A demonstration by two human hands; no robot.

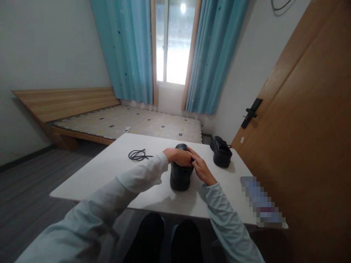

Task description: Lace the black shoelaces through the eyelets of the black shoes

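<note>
A black shoe [181,178] stands on the white table in front of me, its heel end towards me. Across its top lies my left hand [181,157], fingers bent over the shoe's right upper edge and closed on it; the fingertips are partly hidden. My right hand [202,168] comes in from the right and grips the same edge, its fingers meeting those of the left. Whether a lace end is between the fingers is too small to tell. To the left of the shoe, a loose black shoelace [138,155] lies coiled on the tabletop.
A second black shoe [221,155], with laces in it, stands at the table's [106,175] back right. A blurred flat item [261,201] lies along the right edge. Behind the table is a bed [142,120]; a wooden door [301,128] rises on the right.
</note>
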